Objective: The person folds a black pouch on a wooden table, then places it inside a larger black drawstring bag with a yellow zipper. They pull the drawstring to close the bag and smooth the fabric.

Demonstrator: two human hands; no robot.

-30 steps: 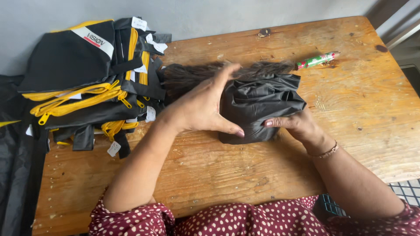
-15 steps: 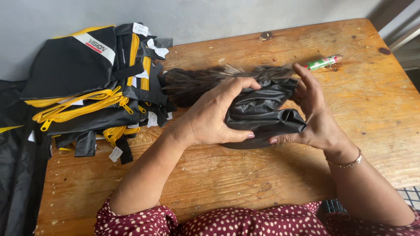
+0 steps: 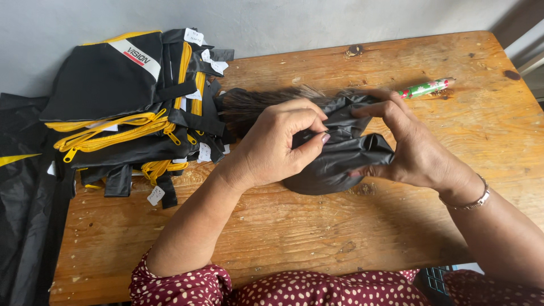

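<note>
A bundle of crumpled black fabric (image 3: 340,156) rests on the wooden table (image 3: 294,226) near its middle. My left hand (image 3: 277,147) pinches the fabric's top edge between thumb and fingertips. From the right side my right hand (image 3: 411,147) grips the same bundle, its index finger curled over the upper fold. A frayed dark fringe (image 3: 249,105) sticks out behind the bundle toward the left. A thin bracelet (image 3: 470,201) circles my right wrist.
A stack of black pieces with yellow zippers and white tags (image 3: 130,107) lies at the table's left end. More black fabric (image 3: 22,187) hangs off the left edge. A green and red pen (image 3: 425,88) lies at the back right. A grey wall runs behind.
My left hand went from lying flat on the bundle to pinching its top edge. My right hand rose from the lower right side to grip the upper fold.
</note>
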